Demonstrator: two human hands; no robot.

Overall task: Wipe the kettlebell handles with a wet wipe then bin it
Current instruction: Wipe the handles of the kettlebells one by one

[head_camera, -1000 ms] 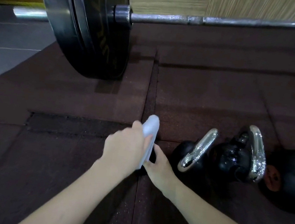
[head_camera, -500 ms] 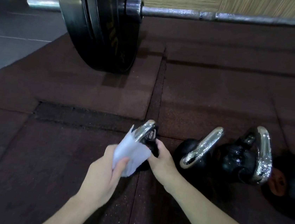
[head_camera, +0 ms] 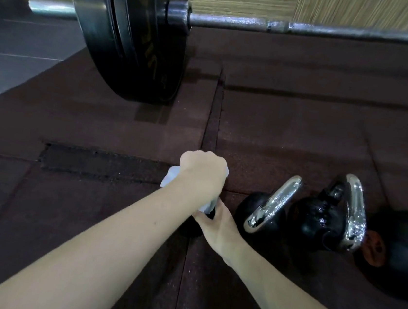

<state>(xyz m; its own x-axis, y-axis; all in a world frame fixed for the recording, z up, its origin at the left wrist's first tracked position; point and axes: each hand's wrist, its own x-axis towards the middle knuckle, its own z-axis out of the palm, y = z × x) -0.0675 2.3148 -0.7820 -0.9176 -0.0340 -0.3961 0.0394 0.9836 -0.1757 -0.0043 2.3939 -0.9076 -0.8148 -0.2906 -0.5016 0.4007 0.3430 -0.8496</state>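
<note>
My left hand (head_camera: 202,173) is closed in a fist around a white wet wipe (head_camera: 169,179), wrapped over the handle of the leftmost small black kettlebell (head_camera: 191,226); the handle itself is hidden under hand and wipe. My right hand (head_camera: 218,223) grips that kettlebell's black body from the right side. Right of it stand two more black kettlebells with chrome handles, one (head_camera: 272,205) near my right hand and a larger one (head_camera: 355,212) beyond. A bigger black kettlebell (head_camera: 405,251) with an orange mark lies at the far right edge.
A barbell (head_camera: 313,29) with a large black plate (head_camera: 130,34) lies across the back of the dark rubber floor mats (head_camera: 288,138). Grey floor tiles (head_camera: 13,56) show at the left. A wood-pattern wall runs behind. No bin is in view.
My left hand has moved up and forward with the wipe, from beside the chrome handle to closing over it, so the handle is now covered. My right hand stays on the kettlebell body.
</note>
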